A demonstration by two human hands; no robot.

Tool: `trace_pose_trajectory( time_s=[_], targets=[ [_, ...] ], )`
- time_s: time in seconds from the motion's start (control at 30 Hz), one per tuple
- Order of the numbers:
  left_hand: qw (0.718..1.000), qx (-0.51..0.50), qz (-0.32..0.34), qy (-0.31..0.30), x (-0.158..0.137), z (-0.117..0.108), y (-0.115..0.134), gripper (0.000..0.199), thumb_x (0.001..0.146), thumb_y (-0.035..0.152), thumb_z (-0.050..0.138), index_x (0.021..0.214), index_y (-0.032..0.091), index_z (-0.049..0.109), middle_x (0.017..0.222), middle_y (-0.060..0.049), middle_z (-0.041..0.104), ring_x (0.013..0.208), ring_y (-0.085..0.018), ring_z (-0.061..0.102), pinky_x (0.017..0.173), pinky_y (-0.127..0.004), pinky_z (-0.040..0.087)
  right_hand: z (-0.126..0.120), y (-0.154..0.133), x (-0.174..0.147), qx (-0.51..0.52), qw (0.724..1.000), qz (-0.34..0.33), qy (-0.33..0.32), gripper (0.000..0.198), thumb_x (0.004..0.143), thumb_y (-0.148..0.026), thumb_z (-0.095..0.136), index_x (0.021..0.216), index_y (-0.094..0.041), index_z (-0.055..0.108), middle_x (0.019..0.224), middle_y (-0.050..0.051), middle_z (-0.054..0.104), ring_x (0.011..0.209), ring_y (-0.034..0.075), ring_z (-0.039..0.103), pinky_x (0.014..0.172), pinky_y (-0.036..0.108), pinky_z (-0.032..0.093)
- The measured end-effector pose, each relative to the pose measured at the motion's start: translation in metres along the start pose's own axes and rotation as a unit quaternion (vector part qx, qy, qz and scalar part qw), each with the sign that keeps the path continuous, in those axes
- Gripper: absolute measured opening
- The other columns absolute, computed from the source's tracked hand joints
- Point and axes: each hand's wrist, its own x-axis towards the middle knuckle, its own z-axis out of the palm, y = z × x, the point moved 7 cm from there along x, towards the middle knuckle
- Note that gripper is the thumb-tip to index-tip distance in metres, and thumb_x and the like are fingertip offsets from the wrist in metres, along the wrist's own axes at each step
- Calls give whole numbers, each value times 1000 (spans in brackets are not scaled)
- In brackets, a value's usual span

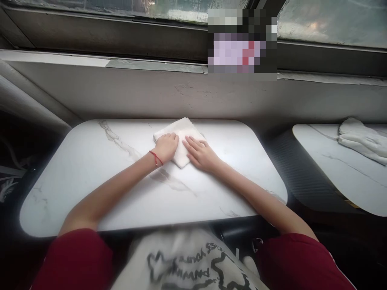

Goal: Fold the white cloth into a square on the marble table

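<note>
A folded white cloth lies near the far edge of a white marble-patterned table, one corner pointing toward me. My left hand, with a red cord bracelet on its wrist, rests on the cloth's left part, its fingers bent and close together around a fold. On the cloth's right side, my right hand lies flat with its fingers stretched out and slightly apart. The underside of the cloth is hidden.
Beyond the table runs a pale wall below a window ledge with a blurred-out patch. A second marble-patterned table stands to the right, bearing a crumpled white cloth. A dark ribbed surface lies between the tables.
</note>
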Motion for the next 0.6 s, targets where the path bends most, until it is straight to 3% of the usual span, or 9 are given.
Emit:
trace_pose_trajectory(
  time_s=[0.13,0.33,0.6],
  targets=[
    [999,-25,-23,39,4,14,-26,56,95,6,33,151,1,37,159,-24,38,149,-28,37,121,-39,33,10,2,31,-23,999,12,-29,56,106,-31,29,153,-3,41,160,23,36,149,32,36,111,47,38],
    [995,-39,-47,78,13,26,-74,58,97,11,30,154,2,34,163,-19,33,152,-27,31,125,-40,24,25,-4,78,-18,999,37,-27,58,104,-29,26,154,-2,40,161,24,34,149,35,35,110,49,37],
    [986,-47,-94,130,10,28,-68,58,97,10,27,153,0,36,163,-21,32,153,-27,29,126,-43,21,37,-2,83,9,998,61,-2,59,103,-29,24,154,-3,38,162,24,31,150,36,32,111,52,33]
  ],
)
